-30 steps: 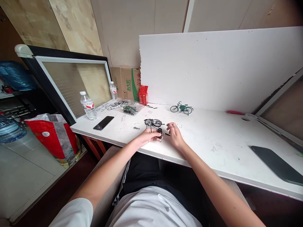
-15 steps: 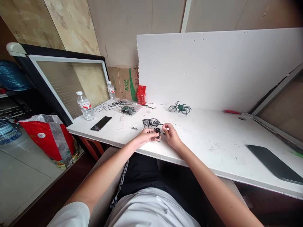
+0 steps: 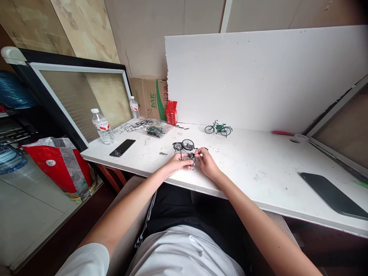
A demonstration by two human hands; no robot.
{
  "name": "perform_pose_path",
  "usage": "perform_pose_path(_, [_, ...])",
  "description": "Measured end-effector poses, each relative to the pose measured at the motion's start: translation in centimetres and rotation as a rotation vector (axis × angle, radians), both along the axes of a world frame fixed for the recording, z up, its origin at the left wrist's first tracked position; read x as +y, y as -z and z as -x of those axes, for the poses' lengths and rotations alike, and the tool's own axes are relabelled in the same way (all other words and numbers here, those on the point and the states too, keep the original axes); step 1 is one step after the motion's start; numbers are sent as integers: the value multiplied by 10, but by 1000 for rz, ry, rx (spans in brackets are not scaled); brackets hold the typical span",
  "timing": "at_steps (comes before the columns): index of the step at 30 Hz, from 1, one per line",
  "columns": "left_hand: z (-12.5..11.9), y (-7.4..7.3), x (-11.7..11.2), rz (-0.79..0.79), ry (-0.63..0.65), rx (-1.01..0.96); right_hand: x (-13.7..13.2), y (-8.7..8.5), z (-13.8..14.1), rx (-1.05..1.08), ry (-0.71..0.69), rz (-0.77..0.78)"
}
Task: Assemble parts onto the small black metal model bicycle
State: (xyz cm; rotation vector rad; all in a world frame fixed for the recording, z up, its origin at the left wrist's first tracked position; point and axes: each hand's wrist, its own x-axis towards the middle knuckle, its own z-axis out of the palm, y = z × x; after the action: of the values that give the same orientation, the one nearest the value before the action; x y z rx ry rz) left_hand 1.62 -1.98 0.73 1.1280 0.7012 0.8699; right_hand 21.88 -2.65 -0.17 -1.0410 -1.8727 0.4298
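My left hand is closed on a black model bicycle frame, held just over the table near its front edge. At its right side, my right hand pinches with thumb and forefinger against the frame; whatever sits between those fingertips is too small to make out. Just beyond the hands are two black spoked model wheels, with small dark pieces around them. Farther back, a finished-looking green model bicycle stands upright on the white table.
A clear bag of green and black parts and black part frames lie back left. Nearby are a phone, water bottles, a red box and a carton. A dark flat slab lies at right.
My right hand has moved slightly left, its fingertips now meeting the frame in my left hand. The left hand stays nearly in place, and the view has shifted a little.
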Motion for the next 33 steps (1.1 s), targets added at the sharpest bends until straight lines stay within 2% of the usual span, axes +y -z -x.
perform_pose_path(19, [-2,3,0,-43,-22,27,-8,-8,4,-90,20,-83])
perform_pose_path(27, [-7,2,-2,-29,-149,134,-12,-12,6,-112,5,-63])
perform_pose_path(33, [-9,1,-4,-49,-159,134,-10,-10,6,-100,8,-18])
